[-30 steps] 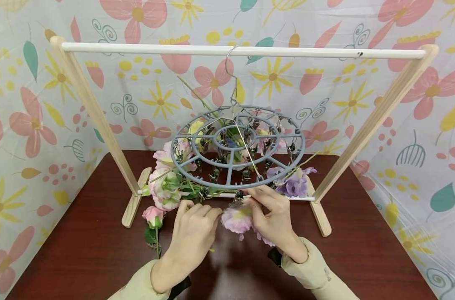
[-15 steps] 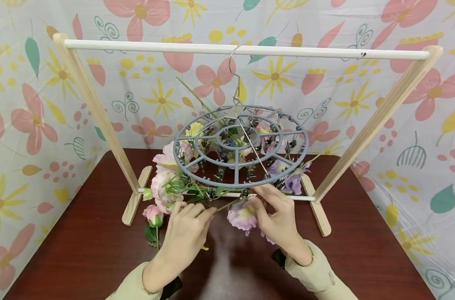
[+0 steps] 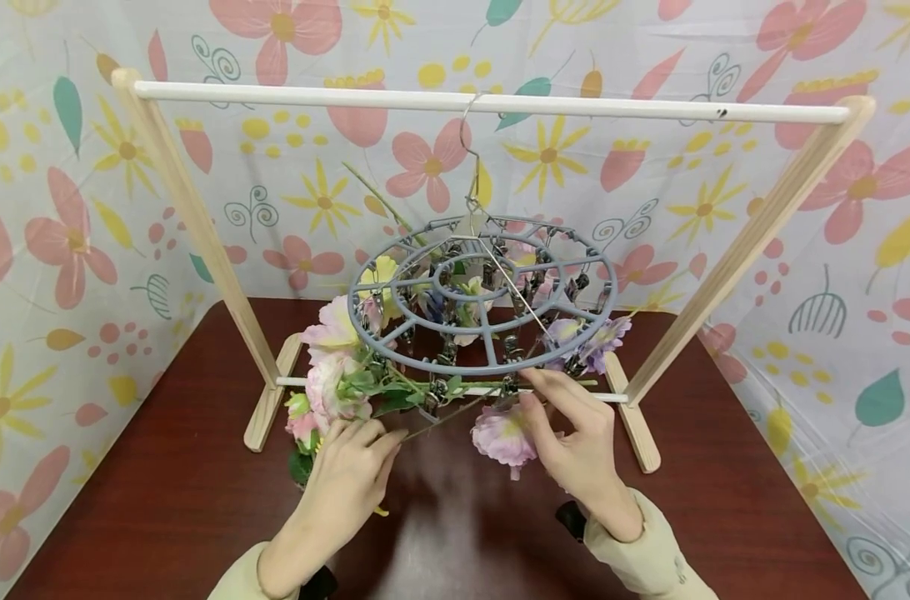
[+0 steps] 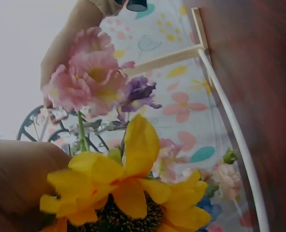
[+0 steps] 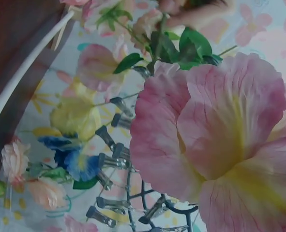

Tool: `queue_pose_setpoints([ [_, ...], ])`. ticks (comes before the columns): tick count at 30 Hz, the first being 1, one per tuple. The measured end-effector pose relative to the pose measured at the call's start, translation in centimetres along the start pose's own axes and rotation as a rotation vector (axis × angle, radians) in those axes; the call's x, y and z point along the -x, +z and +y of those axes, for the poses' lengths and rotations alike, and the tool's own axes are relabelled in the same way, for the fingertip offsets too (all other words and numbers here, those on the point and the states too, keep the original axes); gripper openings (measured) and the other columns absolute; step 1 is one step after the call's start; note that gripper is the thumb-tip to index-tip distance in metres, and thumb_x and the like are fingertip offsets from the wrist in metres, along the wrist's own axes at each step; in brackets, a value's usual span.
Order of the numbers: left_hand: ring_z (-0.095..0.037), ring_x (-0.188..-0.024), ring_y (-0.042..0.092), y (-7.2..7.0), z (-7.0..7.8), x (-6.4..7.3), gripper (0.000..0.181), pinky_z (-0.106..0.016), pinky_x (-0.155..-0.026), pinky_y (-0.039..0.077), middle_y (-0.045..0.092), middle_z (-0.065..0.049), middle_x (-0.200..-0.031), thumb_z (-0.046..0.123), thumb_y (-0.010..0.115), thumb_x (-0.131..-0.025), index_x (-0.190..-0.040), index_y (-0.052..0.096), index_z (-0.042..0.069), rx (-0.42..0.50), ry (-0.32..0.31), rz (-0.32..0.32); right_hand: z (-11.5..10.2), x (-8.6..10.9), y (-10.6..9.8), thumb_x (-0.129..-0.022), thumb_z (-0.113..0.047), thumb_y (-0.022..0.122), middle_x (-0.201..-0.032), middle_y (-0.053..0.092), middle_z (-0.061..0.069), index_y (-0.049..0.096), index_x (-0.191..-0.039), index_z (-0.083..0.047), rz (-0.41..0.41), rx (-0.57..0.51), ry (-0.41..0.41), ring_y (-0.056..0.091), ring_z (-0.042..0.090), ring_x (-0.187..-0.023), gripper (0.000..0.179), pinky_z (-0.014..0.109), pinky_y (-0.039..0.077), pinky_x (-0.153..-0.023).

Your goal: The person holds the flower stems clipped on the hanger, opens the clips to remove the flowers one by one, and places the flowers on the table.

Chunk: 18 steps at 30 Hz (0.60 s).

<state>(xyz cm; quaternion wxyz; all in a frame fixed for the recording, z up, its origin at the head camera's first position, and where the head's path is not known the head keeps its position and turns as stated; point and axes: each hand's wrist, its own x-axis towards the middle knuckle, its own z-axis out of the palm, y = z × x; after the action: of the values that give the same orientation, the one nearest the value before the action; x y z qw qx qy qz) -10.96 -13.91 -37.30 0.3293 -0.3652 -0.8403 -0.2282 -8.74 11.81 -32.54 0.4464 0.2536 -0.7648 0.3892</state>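
My left hand (image 3: 346,471) pinches a thin stem at lower left of the hanging grey hanger (image 3: 455,367). Under that hand is a sunflower (image 4: 140,145), large in the left wrist view and mostly hidden in the head view. The stem slopes up rightward toward a metal clip (image 3: 509,385) below the hanger's front rim. Right at this clip, my right hand (image 3: 578,446) has thumb and index finger bent in a pinch. A pink flower (image 3: 503,437) with a yellow centre hangs beside the right thumb; it fills much of the right wrist view, where no right fingers show.
The hanger hooks onto the white top bar (image 3: 612,106) of a wooden rack. Purple flowers (image 3: 601,342) are at its right; pink flowers (image 3: 331,387) and leaves crowd its left. Several clips and a blue flower (image 5: 75,157) are farther in. A lower bar crosses above the table (image 3: 162,467).
My left hand has moved left and down with the sunflower, so more stem shows between the hands. My right hand and the pink flower have shifted slightly right; the hanger has turned a little.
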Motion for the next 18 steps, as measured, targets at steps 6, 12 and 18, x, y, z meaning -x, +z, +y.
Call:
queue_pose_setpoints([
  [6, -0.015, -0.074, 0.059, -0.1, -0.8, 1.0, 0.012, -0.029, -0.068, 0.039, 0.060, 0.005, -0.073, 0.006, 0.076, -0.073, -0.082, 0.072, 0.012, -0.032, -0.029, -0.078, 0.2, -0.1, -0.5, -0.093, -0.012, 0.061, -0.094, 0.071, 0.017, 0.071, -0.103, 0.006, 0.016, 0.045, 0.003, 0.053, 0.004, -0.063, 0.023, 0.015, 0.043, -0.060],
  [12, -0.017, -0.078, 0.062, -0.3, -2.2, 2.3, 0.017, -0.032, -0.072, 0.038, 0.067, 0.003, -0.084, 0.004, 0.077, -0.069, -0.079, 0.068, 0.015, -0.102, 0.067, -0.171, 0.4, -0.2, -0.9, -0.093, -0.009, 0.060, -0.096, 0.071, 0.018, 0.072, -0.104, 0.005, 0.012, 0.052, 0.015, 0.060, 0.003, -0.079, 0.021, 0.013, 0.045, -0.069],
  [18, -0.016, -0.069, 0.056, -0.3, -3.4, 4.0, 0.027, -0.035, -0.072, 0.036, 0.055, 0.004, -0.069, -0.006, 0.072, -0.064, -0.068, 0.057, 0.016, -0.104, 0.203, -0.189, 0.4, -0.6, -1.1, -0.092, -0.003, 0.059, -0.090, 0.069, 0.021, 0.071, -0.094, 0.010, 0.091, -0.009, -0.015, 0.058, 0.005, -0.075, 0.018, 0.012, 0.043, -0.068],
])
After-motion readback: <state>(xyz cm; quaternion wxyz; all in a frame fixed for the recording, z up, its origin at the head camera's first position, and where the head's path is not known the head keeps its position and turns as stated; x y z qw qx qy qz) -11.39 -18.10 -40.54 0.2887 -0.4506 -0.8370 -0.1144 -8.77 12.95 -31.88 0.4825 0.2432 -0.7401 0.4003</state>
